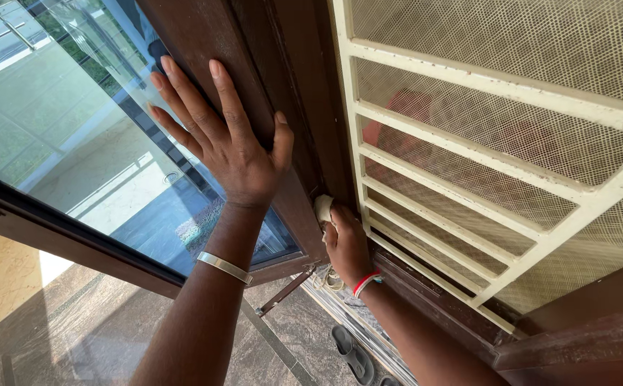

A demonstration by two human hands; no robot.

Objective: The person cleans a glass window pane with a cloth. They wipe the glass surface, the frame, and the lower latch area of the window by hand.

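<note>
My left hand (227, 136) lies flat with fingers spread on the dark brown wooden frame (204, 36) of an open glass window sash (54, 136). A metal bangle sits on that wrist. My right hand (346, 243), with a red and white band at the wrist, is closed around a small whitish cloth (322, 207) and presses it against the brown frame edge beside the cream grille.
A cream-painted metal grille (512, 93) backed with fine mesh fills the right side. A metal window stay (283, 292) hangs under the sash. Below lie a stone floor (61, 322), a dark sandal (351, 350) and a brown sill (576, 343).
</note>
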